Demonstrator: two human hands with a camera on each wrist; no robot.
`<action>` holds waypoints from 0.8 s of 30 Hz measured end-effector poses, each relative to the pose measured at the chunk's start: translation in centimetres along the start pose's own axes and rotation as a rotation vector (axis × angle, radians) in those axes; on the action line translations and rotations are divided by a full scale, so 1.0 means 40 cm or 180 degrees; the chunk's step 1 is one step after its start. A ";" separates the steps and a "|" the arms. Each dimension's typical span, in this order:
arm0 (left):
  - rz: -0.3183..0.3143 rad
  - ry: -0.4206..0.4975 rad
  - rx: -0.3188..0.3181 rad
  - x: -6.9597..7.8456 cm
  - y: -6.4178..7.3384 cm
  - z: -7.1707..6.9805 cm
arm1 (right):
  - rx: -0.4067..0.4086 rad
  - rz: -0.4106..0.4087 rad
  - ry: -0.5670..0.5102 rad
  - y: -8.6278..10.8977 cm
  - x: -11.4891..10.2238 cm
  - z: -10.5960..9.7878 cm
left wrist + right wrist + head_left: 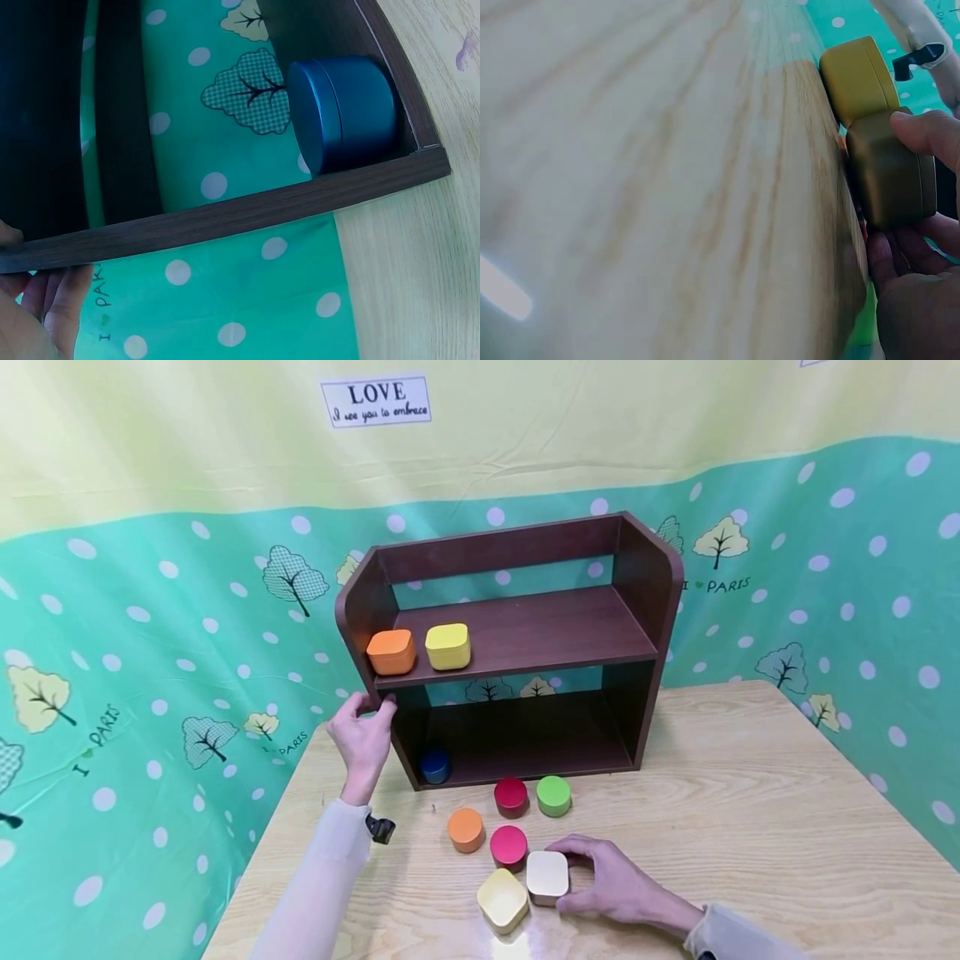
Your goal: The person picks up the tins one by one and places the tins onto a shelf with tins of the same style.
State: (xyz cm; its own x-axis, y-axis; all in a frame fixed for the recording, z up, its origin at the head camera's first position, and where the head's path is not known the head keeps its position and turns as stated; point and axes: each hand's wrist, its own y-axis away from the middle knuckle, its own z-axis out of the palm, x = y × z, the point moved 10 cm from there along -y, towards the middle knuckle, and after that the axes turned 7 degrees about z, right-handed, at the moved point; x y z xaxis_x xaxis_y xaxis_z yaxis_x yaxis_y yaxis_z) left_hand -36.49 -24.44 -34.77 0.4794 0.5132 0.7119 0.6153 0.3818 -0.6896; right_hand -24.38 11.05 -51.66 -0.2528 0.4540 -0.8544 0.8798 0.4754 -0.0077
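right hand (611, 881) pinches one of four square tins (547, 874); five round tins (553, 796)

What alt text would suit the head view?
The right hand grips a white-topped box beside a pale yellow box on a table, while the left hand grips the side of a dark shelf. An orange box and a yellow box sit on its upper level, a blue box below, and four round boxes stand in front.

Tins (511, 798) stand before the shelf (558, 627) (three more on it).
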 end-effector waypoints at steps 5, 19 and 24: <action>-0.0031 -0.0038 -0.0011 -0.004 0.003 0.000 | -0.0052 0.0063 -0.0032 0.003 0.001 0.003; -0.0010 -0.0044 -0.0002 -0.003 0.001 -0.001 | -0.0083 0.0122 0.0061 0.004 -0.001 -0.003; -0.0006 -0.0083 0.0005 -0.001 0.000 -0.002 | -0.0049 0.0051 0.0104 0.001 -0.016 -0.014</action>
State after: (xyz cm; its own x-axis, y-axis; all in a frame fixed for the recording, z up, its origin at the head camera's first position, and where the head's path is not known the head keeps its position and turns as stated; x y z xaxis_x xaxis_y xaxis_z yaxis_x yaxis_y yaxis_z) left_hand -36.45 -24.51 -34.78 0.4619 0.5323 0.7095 0.6151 0.3840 -0.6886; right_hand -24.40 11.19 -50.84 -0.2519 0.4859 -0.8369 0.8776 0.4791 0.0141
